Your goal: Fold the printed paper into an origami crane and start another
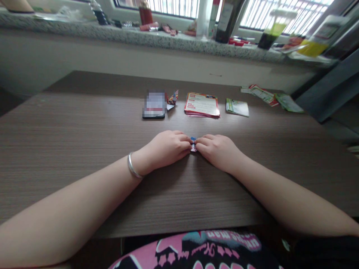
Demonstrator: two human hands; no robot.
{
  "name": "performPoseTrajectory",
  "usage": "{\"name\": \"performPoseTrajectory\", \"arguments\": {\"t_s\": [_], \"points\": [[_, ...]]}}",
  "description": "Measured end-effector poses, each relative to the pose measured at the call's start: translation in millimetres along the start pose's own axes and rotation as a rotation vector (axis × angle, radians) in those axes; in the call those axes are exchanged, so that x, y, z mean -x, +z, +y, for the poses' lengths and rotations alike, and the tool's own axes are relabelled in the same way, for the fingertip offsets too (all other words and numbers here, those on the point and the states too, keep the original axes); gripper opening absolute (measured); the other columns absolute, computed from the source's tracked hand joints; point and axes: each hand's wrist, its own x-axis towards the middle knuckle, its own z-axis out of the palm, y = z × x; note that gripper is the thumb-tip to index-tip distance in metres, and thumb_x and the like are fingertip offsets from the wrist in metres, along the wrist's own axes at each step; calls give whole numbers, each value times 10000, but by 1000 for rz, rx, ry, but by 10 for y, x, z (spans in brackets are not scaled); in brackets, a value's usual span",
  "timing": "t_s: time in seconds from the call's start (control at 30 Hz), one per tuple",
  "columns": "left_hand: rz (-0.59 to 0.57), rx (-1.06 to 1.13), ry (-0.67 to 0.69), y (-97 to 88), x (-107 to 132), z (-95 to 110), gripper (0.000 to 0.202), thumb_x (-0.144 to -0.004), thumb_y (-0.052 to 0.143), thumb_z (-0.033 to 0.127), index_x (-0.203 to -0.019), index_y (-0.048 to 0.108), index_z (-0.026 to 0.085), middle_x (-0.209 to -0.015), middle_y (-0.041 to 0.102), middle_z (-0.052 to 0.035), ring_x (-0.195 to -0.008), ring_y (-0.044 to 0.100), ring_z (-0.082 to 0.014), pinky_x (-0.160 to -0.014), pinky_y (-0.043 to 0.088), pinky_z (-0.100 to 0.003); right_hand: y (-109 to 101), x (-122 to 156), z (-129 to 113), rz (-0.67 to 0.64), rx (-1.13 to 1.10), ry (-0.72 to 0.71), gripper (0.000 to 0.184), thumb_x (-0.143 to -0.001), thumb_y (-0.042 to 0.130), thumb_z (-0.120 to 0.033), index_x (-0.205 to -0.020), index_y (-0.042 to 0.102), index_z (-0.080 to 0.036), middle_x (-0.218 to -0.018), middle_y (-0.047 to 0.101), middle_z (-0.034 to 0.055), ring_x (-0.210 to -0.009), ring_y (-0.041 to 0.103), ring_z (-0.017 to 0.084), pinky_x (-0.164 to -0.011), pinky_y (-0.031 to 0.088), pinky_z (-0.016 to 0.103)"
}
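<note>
Between my two hands, on the dark wooden table (120, 134), is a small piece of folded printed paper (193, 145), blue at the top and whitish pink below. My left hand (172, 147), with a silver bangle on the wrist, has its fingers closed on the paper's left side. From the right, my right hand (217, 149) presses its closed fingers on the other side. My fingers cover most of the paper, so its full shape is hidden.
Beyond my hands lie a phone (153, 106), a colourful folded paper piece (172, 99), a stack of red-edged printed sheets (202, 104) and a smaller green-and-white stack (237, 107). Loose paper strips (263, 95) lie at far right. Bottles and clutter line the stone windowsill (179, 40).
</note>
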Motion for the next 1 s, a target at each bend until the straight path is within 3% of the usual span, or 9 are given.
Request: {"name": "performPoseTrajectory", "arguments": {"t_s": [0.2, 0.53, 0.8, 1.0], "points": [[-54, -61, 2, -23, 2, 33, 172, -930, 533, 210, -946, 699, 168, -1050, 715, -70, -963, 661, -196, -835, 540, -315, -30, 13, -21, -40, 5, 58, 217, -972, 441, -197, -980, 657, -182, -1038, 685, 67, -892, 586, 194, -675, 392, 302], [-22, -71, 6, -44, 16, 10, 188, -937, 525, 215, -932, 710, 184, -990, 721, -51, -929, 648, -183, -814, 527, -301, -105, 55, -6, -83, -17, 155, 212, -951, 469, -191, -934, 678, -218, -910, 667, 47, -795, 581, 169, -618, 362, 278], [-59, -97, -40, -33, 31, 25, 177, -938, 515, 195, -943, 691, 179, -964, 704, -58, -913, 628, -184, -802, 516, -299, -23, 13, -16, 10, -3, 146, 179, -935, 487, -224, -948, 656, -168, -1007, 646, 90, -903, 556, 216, -729, 435, 306], [-71, -75, -120, -23, 47, 35, 171, -934, 513, 158, -994, 670, 191, -991, 688, -37, -896, 620, -184, -779, 516, -290, 84, -26, 15, 70, -84, 72, 214, -948, 450, -164, -980, 659, -136, -1088, 670, 106, -946, 566, 211, -843, 455, 322]]}}
